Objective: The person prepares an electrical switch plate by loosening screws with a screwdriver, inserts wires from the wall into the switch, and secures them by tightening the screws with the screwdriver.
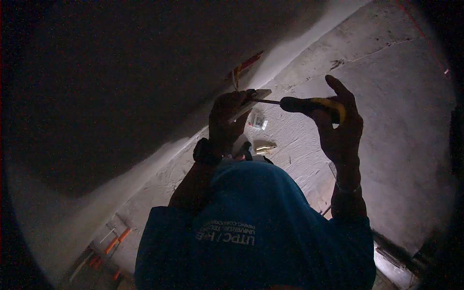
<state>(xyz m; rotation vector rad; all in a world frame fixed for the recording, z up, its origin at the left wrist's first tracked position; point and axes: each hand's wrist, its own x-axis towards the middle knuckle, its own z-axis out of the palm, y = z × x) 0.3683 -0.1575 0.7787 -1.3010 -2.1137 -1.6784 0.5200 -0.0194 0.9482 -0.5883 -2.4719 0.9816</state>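
Observation:
My left hand is closed on a thin, pale wall plate, tilted beside the dark wall. Light-coloured wires run from a reddish wall box down to the back of that plate. In my right hand is a screwdriver with a black and yellow handle, held level. Its shaft points left, and the tip reaches a small dark part on the plate; whether it sits in a screw is too dark to tell. My right index finger sticks up, off the handle.
The dark wall fills the left side, close to my left hand. Below lies a rough concrete floor with a small pale packet on it. Orange-handled items lie at the lower left, and a bright patch shows at the lower right.

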